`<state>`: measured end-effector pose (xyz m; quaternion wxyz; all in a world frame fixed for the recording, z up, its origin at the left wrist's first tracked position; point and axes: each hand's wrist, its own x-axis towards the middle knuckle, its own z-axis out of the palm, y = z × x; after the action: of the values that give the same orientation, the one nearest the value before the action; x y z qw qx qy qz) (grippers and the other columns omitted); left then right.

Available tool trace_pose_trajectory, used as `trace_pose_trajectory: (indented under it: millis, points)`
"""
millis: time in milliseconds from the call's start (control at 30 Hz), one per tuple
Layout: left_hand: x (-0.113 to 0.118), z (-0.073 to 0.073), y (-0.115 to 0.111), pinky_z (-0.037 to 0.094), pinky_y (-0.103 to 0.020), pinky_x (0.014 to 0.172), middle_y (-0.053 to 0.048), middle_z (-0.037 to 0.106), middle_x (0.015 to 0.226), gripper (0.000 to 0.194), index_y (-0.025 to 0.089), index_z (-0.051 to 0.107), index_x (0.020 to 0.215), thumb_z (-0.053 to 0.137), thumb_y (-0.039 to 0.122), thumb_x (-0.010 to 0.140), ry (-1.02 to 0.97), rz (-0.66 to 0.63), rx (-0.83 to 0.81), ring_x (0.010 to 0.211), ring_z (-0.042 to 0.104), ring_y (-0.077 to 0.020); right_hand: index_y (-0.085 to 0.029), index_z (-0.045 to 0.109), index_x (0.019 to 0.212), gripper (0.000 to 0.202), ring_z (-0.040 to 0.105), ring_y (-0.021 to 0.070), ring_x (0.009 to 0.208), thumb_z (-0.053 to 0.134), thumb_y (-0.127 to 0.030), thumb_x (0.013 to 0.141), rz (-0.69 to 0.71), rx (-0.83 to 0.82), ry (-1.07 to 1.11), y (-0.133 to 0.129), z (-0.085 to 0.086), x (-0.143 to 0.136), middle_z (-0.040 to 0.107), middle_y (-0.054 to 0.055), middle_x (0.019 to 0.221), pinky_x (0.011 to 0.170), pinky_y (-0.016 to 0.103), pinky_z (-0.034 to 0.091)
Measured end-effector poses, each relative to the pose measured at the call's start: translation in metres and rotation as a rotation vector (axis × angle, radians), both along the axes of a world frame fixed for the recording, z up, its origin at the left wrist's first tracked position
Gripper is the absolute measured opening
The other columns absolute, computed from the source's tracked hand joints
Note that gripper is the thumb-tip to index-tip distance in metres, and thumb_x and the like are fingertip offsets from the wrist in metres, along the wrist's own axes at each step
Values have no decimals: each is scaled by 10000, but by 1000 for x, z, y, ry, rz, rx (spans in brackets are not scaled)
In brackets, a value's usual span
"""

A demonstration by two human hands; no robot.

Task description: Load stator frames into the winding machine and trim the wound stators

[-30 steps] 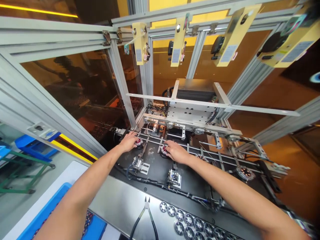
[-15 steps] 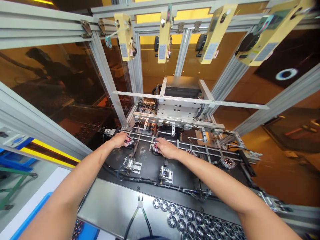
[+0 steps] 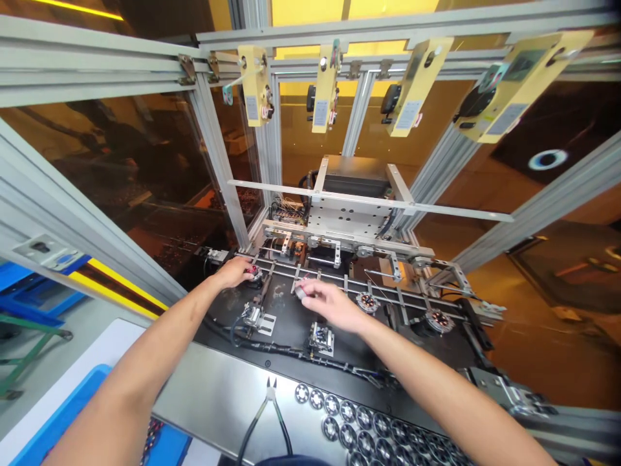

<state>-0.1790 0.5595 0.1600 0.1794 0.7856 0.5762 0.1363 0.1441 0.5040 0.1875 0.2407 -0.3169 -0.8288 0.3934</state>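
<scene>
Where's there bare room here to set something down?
The widest free patch is the metal ledge, between the left forearm and the pliers. A smaller one lies on the black plate, between the two leftmost fixtures. It's crowded right of the pliers, where metal rings lie in rows.

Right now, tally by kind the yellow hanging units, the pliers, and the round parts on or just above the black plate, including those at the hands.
Yellow hanging units: 4
Pliers: 1
Round parts: 4 (one at the left hand, one in the right hand, two clear of both)
Total: 9
</scene>
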Motion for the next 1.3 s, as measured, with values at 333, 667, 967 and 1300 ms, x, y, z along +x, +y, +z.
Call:
trace_pose_trajectory:
  millis: [333,667,967,1300]
  points:
    - [-13,-9,-215,510,-309,947,-64,700,1116,226,202,726,899,581,375,911,-169,123,-81,1043,663,-198,-157,603,973,108,634,176,1001,625,-143,868,259,102,-158,-168,-80,-37,628,104,1125,893,274,537]
    - [12,-122,-280,538,-443,916,-78,696,1085,182,139,668,988,600,298,929,114,358,-14,1007,666,-210,-140,626,1101,212,650,198,977,611,-288,949,257,412,-377,-156,-136,-149,652,64,1109,844,404,565]
    - [12,-38,-241,588,-467,867,-171,739,1070,396,164,731,919,492,480,926,94,115,272,966,717,-307,-157,648,1122,230,602,216,1123,503,-158,943,-12,616,-395,-107,-30,61,681,130,1163,968,386,514]
    - [231,45,-31,463,-485,1040,-148,603,1328,330,157,661,1151,704,250,837,235,-516,262,1281,516,-313,-156,645,1081,205,628,214,1050,612,-306,946,-425,367,-848,0,-29,294,648,74,1159,921,438,528]
